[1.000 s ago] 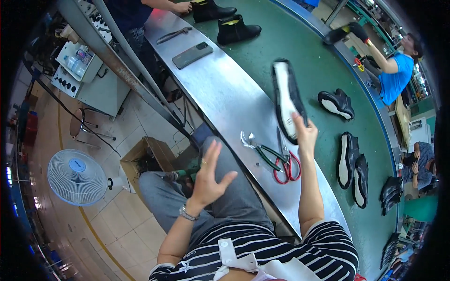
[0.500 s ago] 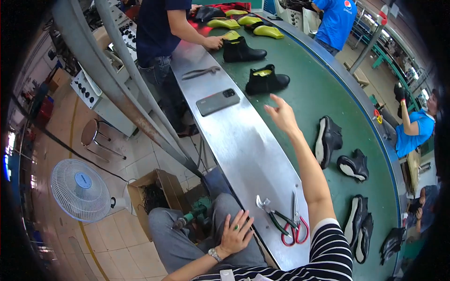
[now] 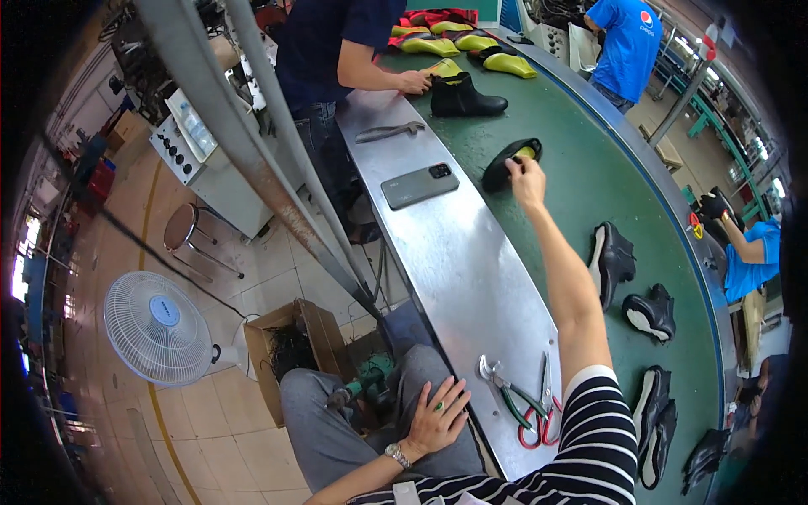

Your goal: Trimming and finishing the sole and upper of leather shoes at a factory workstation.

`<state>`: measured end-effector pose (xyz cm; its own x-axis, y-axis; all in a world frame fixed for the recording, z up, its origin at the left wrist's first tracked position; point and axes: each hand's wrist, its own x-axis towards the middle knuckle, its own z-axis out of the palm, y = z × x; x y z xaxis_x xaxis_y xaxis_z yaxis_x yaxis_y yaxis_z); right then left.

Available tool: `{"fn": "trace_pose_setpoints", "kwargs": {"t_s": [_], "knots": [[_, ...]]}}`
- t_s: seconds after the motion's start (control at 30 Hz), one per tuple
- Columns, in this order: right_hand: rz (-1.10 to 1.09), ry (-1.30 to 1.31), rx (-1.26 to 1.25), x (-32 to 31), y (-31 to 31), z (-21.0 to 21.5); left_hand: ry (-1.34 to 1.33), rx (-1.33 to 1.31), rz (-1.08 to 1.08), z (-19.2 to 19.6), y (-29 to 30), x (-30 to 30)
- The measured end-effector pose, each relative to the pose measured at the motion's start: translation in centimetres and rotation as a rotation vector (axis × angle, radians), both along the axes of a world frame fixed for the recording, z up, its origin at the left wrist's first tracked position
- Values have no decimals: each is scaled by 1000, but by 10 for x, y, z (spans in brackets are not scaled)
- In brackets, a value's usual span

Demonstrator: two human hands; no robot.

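On the green work surface, my right hand [image 3: 528, 180] is closed on the top of a black ankle boot [image 3: 500, 166]. The boot is tilted over, and a yellow-green form shows in its opening. My left hand [image 3: 436, 415] lies on my thigh with its fingers spread and nothing in it. Farther off stands another black boot [image 3: 468, 98] with a co-worker's hand [image 3: 414, 82] beside it. Near my right forearm are a black shoe with a white sole [image 3: 614, 261] and a second such shoe [image 3: 650, 313].
A metal ledge [image 3: 454, 278] carries a phone [image 3: 420, 186], a wrench-like tool [image 3: 390, 131], green-handled cutters [image 3: 505, 391] and red-handled scissors [image 3: 547, 408]. More dark shoes [image 3: 652, 421] lie at the right. Several yellow-green forms [image 3: 511, 66] sit at the far end. A metal post [image 3: 290, 210] rises left of the ledge.
My right hand has moved forward from open reach, taken hold of the nearer boot and tipped it. My left hand stays on my thigh. The whole view has shifted slightly.
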<state>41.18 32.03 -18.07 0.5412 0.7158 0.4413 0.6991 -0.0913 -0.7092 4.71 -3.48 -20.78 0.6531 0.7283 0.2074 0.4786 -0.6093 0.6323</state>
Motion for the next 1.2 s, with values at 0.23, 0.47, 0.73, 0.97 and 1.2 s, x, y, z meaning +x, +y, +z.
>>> {"fn": "trace_pose_setpoints", "kwargs": {"t_s": [0.23, 0.47, 0.73, 0.97, 1.2], "knots": [[388, 249, -22, -22, -117, 144, -306, -231, 48, 24, 12, -15], [622, 295, -202, -153, -274, 251, -484, -165, -40, 123, 44, -29], [836, 731, -276, -228, -326, 206, -787, -749, -333, 107, 10, -76], [466, 303, -189, -225, -337, 118, -774, -767, 24, 85, -43, -152], [151, -498, -589, -175, -422, 0, -804, -1158, 358, 67, -86, -258]]}}
